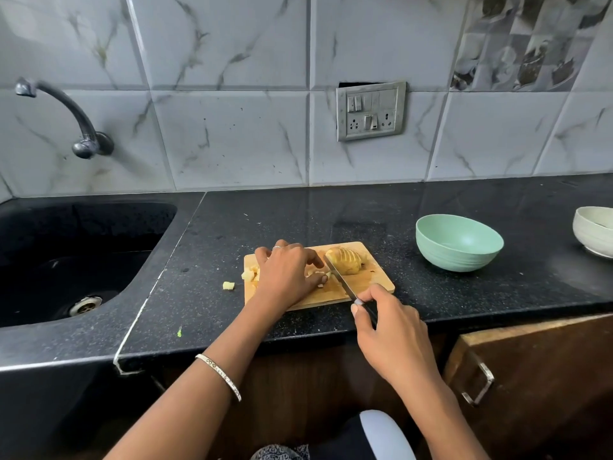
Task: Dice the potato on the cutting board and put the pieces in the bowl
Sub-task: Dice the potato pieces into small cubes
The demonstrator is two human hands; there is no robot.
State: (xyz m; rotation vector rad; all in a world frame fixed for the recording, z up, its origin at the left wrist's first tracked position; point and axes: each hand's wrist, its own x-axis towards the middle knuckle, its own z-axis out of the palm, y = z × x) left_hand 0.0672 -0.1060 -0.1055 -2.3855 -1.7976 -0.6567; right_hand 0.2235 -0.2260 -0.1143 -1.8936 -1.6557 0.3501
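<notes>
A wooden cutting board [371,283] lies on the black counter. A sliced potato half [345,260] sits at its far right part. Diced potato pieces [249,274] lie on the board's left side, partly hidden under my left hand [288,273], whose fingers are curled over pieces near the blade. My right hand [388,330] grips the handle of a knife [340,278], its blade lying on the board between my left hand and the potato half. One potato cube [228,285] lies off the board on the counter. The green bowl [459,242] stands empty to the right.
A black sink [66,260] with a drain is at the left, a tap [66,117] above it. A white bowl [595,230] stands at the far right edge. A cupboard door with a metal handle [477,383] stands open below the counter.
</notes>
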